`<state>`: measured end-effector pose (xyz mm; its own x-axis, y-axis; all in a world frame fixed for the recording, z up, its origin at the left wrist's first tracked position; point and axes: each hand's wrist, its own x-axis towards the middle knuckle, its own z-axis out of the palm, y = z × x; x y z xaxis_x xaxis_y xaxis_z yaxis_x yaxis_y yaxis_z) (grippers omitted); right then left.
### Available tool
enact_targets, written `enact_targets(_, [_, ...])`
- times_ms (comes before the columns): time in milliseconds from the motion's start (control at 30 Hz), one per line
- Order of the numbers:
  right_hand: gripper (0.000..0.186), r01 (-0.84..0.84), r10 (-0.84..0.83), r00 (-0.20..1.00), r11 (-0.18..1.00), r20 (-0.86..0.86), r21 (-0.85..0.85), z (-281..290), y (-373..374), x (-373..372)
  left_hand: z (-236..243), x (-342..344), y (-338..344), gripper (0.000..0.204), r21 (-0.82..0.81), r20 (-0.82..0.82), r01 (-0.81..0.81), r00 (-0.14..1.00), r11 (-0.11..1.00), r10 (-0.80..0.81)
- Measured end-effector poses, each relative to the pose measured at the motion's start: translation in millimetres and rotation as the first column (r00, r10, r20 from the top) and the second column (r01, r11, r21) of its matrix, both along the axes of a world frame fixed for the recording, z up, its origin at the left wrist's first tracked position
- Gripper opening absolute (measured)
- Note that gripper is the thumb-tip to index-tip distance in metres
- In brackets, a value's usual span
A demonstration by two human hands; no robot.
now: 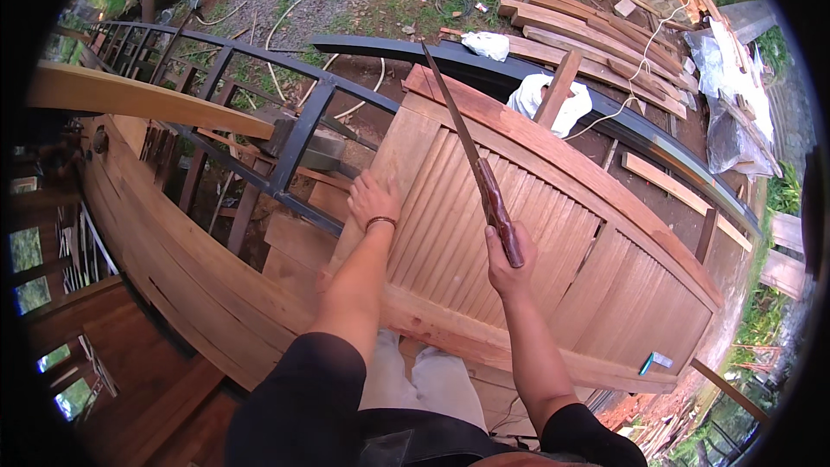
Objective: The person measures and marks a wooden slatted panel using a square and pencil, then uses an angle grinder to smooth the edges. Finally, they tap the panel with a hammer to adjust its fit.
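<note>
A wooden slatted panel (579, 298), framed by wider boards, lies across in front of me. My left hand (373, 200) rests on the broad board at its left end, fingers stretched out and palm down. Above the slats, my right hand (512, 258) is closed round the dark reddish-brown handle of a long-bladed hand tool (452, 110). Its narrow blade points up and away to the left, past the panel's far edge. The blade appears nearly edge-on, so I cannot tell its exact kind. A small teal-and-grey object (655, 362) lies near the panel's right end.
To the left run a dark metal frame (298, 143), a jutting plank (147, 104) and a curved wooden board structure (199, 268). Beyond the panel are a dark metal beam (372, 46), white bags (553, 104) and stacked timber (596, 47). A pale cable (635, 78) crosses the timber.
</note>
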<state>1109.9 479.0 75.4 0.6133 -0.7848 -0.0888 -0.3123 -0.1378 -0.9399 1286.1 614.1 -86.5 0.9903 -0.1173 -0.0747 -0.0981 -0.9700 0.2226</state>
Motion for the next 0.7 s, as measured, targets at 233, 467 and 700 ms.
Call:
enact_targets(233, [0.015,-0.035,0.035,0.999,0.999,-0.002,0.019,-31.3,-3.0,37.6,9.2,4.4,8.6,0.055,0.05,0.038,0.023,0.999,0.998,-0.024])
enact_targets(467, [0.017,0.035,-0.035,0.999,0.999,-0.017,-0.008,-36.6,-7.0,37.8,7.5,7.5,-1.3,0.058,0.037,0.013,0.042,0.999,0.998,-0.043])
enact_targets(700, [0.015,-0.049,0.042,0.994,0.996,-0.097,-0.075,-29.5,7.2,20.9,10.9,8.8,4.0,0.058,0.043,-0.028,0.019,0.999,0.999,-0.018])
